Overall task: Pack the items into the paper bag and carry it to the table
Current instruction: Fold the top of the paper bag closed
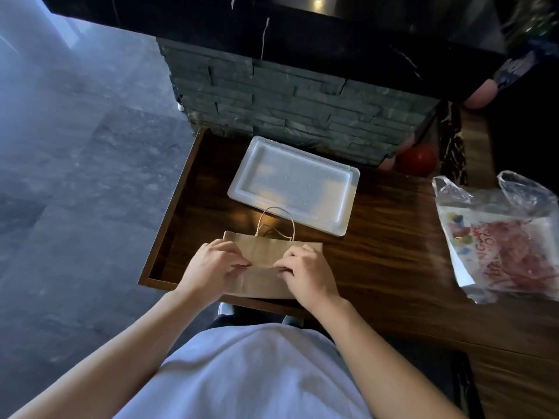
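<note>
On the dark wooden desk [378, 267], the left hand [211, 267] and right hand [305, 270] each pinch the flat brown paper bag [263, 279] lying just before the white rectangular foam tray [290, 182].

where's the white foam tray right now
In the head view the white foam tray lies flat on the wooden counter, just beyond the paper bag and its handles, close to the stone wall.

Two hands, left [211, 261] and right [305, 272], on one paper bag [266, 267]. Beyond them one white tray [293, 182]; to their right one plastic bag [499, 237], one red ball [419, 160].
</note>
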Action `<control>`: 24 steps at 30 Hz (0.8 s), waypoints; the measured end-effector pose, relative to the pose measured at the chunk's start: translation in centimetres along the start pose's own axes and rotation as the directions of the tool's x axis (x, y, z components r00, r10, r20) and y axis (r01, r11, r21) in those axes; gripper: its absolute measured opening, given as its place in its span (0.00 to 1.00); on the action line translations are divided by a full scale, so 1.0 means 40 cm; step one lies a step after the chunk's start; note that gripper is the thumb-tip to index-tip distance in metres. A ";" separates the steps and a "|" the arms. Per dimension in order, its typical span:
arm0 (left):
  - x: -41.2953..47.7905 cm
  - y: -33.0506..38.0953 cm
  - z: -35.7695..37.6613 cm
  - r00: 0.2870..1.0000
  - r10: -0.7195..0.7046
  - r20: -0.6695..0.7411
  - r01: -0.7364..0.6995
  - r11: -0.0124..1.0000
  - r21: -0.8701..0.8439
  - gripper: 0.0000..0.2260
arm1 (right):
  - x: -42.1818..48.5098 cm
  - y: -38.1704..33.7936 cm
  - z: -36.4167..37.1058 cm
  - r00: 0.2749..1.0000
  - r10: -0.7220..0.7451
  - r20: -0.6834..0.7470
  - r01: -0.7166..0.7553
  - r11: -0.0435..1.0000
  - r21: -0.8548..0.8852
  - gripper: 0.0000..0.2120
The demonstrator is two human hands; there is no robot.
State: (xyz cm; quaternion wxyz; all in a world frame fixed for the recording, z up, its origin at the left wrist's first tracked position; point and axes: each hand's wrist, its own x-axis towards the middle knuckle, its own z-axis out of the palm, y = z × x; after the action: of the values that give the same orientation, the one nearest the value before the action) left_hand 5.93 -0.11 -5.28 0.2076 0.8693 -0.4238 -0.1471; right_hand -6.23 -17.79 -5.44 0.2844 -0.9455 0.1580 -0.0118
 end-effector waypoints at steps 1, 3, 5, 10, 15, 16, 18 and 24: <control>-0.005 -0.024 -0.005 0.999 -0.046 -0.021 0.046 0.999 -0.018 0.06 | 0.005 0.020 -0.007 0.999 0.040 0.009 -0.040 0.999 0.003 0.07; -0.020 -0.071 -0.017 0.989 -0.144 -0.041 0.141 0.986 -0.085 0.06 | 0.002 0.066 -0.020 0.992 0.127 0.026 -0.128 0.991 0.039 0.09; -0.032 -0.105 -0.023 0.971 -0.236 -0.035 0.226 0.957 -0.183 0.05 | -0.016 0.101 -0.025 0.979 0.203 0.031 -0.206 0.971 0.124 0.11; -0.036 -0.140 0.000 0.916 -0.401 -0.011 0.387 0.891 -0.239 0.13 | -0.063 0.152 -0.030 0.888 0.457 0.057 -0.445 0.819 0.363 0.11; -0.042 -0.099 0.008 0.882 -0.420 -0.212 0.312 0.860 -0.403 0.11 | -0.078 0.141 -0.032 0.878 0.476 0.054 -0.458 0.801 0.386 0.10; -0.046 -0.090 0.010 0.911 -0.327 -0.250 0.229 0.907 -0.353 0.08 | -0.074 0.134 -0.031 0.886 0.463 0.023 -0.439 0.822 0.362 0.09; -0.046 -0.083 0.023 0.965 -0.156 -0.211 0.109 0.970 -0.220 0.09 | -0.063 0.120 -0.030 0.903 0.425 -0.053 -0.396 0.875 0.277 0.08; -0.018 -0.108 0.037 0.983 -0.169 -0.068 0.146 0.955 -0.258 0.09 | -0.041 0.093 -0.032 0.953 0.240 -0.184 -0.251 0.967 -0.037 0.08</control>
State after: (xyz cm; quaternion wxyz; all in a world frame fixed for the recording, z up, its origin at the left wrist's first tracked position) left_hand 7.78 2.50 -8.60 0.3227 0.8725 -0.3215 -0.1768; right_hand -9.04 -20.90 -6.27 0.2399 -0.9218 0.2993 -0.0558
